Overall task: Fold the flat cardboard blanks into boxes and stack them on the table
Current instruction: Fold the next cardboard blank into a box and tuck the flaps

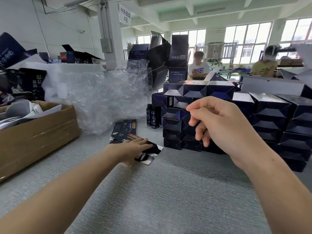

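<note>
Left hand [135, 146] is on the job: fingers straight, laid flat on the top sheet of the small pile of dark printed flat cardboard blanks [125, 128]. Thumb sits at the sheet's near edge; can't tell if it's hooked under. The pile lies mid-table on the grey textured table [168, 191], between the brown corrugated carton [37, 137] at the left edge and the stack of folded dark-blue glossy boxes [172, 130] on the right side. The blanks' long axis runs far-to-near, near end skewed right, and the left forearm crosses it. Right hand [224, 125] hangs above, in front of the stack, fingers loosely curled, holding nothing. It sits up and right of the pile, so the left is nearer. Likely next: lift the top blank toward the right hand.
</note>
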